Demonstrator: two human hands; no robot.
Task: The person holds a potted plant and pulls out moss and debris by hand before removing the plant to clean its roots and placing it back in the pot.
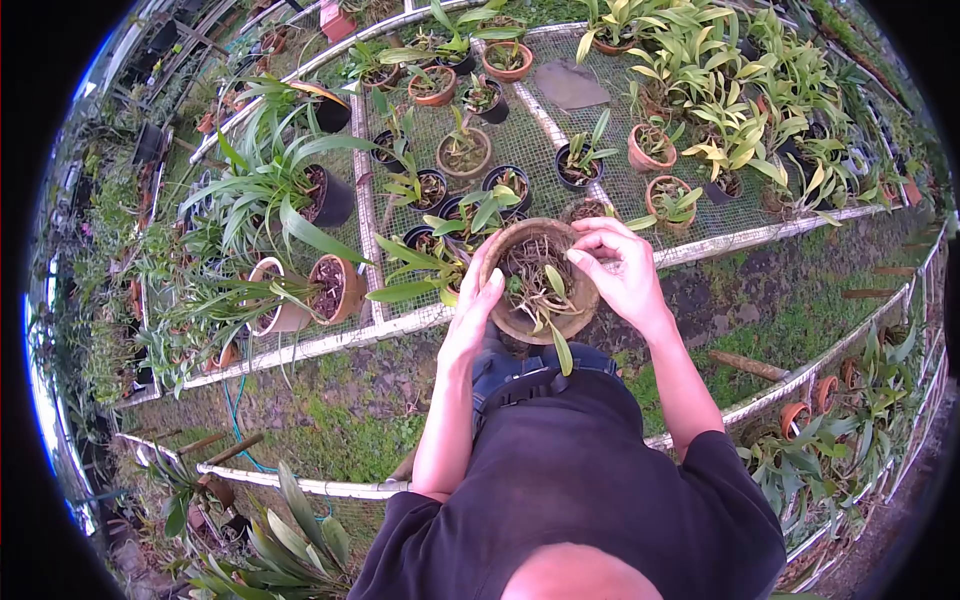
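Observation:
A round clay pot [578,322] with a weathered rim is held up in front of my waist. Inside it is a small plant with a tangle of pale roots and a few green leaves [562,350], one hanging over the near rim. My left hand [470,312] grips the pot's left side, thumb along the outer wall. At the upper right rim, my right hand [622,275] is closed with thumb and fingers together on the edge. Whether its fingertips also pinch a root cannot be made out.
Beyond the pot, a wire-mesh bench [400,290] with pale rails carries several potted plants, including a black pot [580,165] and a terracotta pot [652,147]. A flat grey slab [571,85] lies on the mesh. Mossy ground [360,440] and a second bench rail [330,488] are behind me.

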